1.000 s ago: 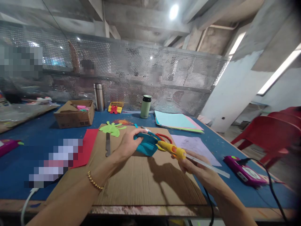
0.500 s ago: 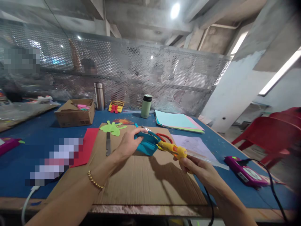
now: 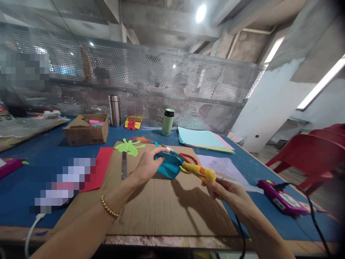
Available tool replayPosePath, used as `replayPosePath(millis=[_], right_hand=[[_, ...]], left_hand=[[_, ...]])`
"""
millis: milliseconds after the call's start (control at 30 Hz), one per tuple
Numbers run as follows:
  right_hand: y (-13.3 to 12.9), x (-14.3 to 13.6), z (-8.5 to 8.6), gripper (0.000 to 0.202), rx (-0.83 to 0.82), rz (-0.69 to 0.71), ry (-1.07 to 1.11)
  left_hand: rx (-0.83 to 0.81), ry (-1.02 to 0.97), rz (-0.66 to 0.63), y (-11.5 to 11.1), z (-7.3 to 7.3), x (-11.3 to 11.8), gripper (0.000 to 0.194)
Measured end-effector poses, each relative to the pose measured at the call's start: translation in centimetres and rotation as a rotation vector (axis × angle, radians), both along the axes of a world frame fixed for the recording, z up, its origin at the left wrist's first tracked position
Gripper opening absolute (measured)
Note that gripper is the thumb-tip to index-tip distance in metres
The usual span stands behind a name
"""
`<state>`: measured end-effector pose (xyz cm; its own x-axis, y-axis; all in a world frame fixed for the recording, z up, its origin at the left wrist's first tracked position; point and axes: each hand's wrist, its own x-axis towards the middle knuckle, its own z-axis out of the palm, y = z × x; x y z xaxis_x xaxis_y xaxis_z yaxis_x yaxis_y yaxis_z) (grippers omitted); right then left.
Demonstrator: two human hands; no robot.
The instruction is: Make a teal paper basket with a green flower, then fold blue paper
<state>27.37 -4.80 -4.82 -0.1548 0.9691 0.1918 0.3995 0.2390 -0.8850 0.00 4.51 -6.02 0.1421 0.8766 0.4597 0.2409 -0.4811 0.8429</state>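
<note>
My left hand (image 3: 149,162) is closed on a folded blue paper piece (image 3: 170,168), holding it above the cardboard sheet (image 3: 151,212). In my right hand (image 3: 222,189) is a yellow glue gun (image 3: 198,171), gripped by its handle, with a clear glue stick (image 3: 249,187) jutting from the back. Its nozzle points left and meets the edge of the blue paper; whether they touch I cannot tell. Behind them lie scissors with red handles (image 3: 190,157), partly hidden. Left of my left hand, a grey metal blade (image 3: 124,166) and green paper cutouts (image 3: 129,146) rest on the cardboard.
Red paper (image 3: 104,165) lies left, near a cardboard box (image 3: 87,131). A steel flask (image 3: 114,111) and a green tumbler (image 3: 168,123) stand at the back. Coloured sheets (image 3: 202,137) lie back right. A purple device (image 3: 281,199) with a black cable sits at the right.
My right hand and the glue gun have shifted very slightly to the right. My left hand keeps its hold on the blue paper, almost unmoved.
</note>
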Motion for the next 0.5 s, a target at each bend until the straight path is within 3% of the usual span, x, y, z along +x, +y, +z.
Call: replayPosePath(millis=[500], right_hand=[[-0.22,0.25,0.01,0.058,-0.006,-0.057,-0.009]], left_hand=[[0.008,0.000,0.001,0.12,-0.12,0.01,0.032]])
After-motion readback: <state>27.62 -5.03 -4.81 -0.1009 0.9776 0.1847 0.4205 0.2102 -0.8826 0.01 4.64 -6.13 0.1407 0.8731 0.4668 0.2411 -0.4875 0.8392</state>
